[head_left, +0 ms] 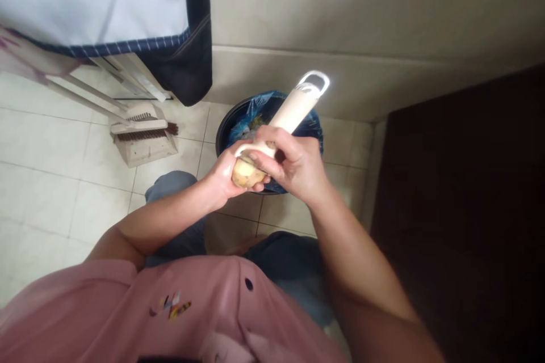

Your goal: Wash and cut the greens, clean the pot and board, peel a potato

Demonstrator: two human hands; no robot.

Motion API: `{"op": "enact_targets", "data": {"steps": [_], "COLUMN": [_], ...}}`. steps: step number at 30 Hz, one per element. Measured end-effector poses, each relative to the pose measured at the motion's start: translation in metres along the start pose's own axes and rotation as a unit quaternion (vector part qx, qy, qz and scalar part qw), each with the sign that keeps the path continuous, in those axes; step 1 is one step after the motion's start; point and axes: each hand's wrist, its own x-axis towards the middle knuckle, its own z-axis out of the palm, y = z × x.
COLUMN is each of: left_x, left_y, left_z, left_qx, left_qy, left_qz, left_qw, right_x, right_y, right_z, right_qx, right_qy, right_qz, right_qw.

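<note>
My left hand [222, 178] is wrapped round a partly peeled potato [246, 173], with pale flesh showing among patches of brown skin. In my right hand [298, 161] is a cream-coloured peeler [293, 110], its handle slanting up and to the right and ending in a hanging loop. The peeler's head lies against the top of the potato, and my right thumb reaches across there too. Fingers cover part of the blade. Both hands are above a dark bin [221, 135] lined with a blue bag [266, 101].
A broom and brush [147, 125] rest on a dustpan [147, 150] on the tiled floor at the left. Cloths [187, 62] hang at the upper left. A wall [340, 11] stands behind the bin, and a dark brown panel [460, 193] is on the right.
</note>
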Motion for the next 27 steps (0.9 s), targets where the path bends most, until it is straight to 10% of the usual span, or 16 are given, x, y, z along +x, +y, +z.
{"op": "enact_targets", "data": {"steps": [8, 14, 20, 27], "left_x": [-0.008, -0.012, -0.009, -0.011], "left_y": [0.004, 0.004, 0.002, -0.001], "left_z": [0.0, -0.003, -0.007, -0.007], "left_qx": [0.033, 0.088, 0.162, 0.184], "left_qy": [-0.059, -0.075, -0.058, -0.103], "left_qz": [-0.02, 0.039, 0.093, 0.096], "left_qw": [0.998, 0.993, 0.981, 0.973], "right_x": [0.005, 0.005, 0.003, 0.004], "right_y": [0.032, 0.058, 0.033, 0.034], "right_z": [-0.001, -0.003, -0.015, -0.013], "right_qx": [-0.051, -0.21, -0.081, -0.069], "right_qy": [0.047, -0.054, 0.092, 0.059], "right_qz": [0.068, 0.157, 0.089, 0.086], "right_qw": [0.995, 0.964, 0.988, 0.992]}}
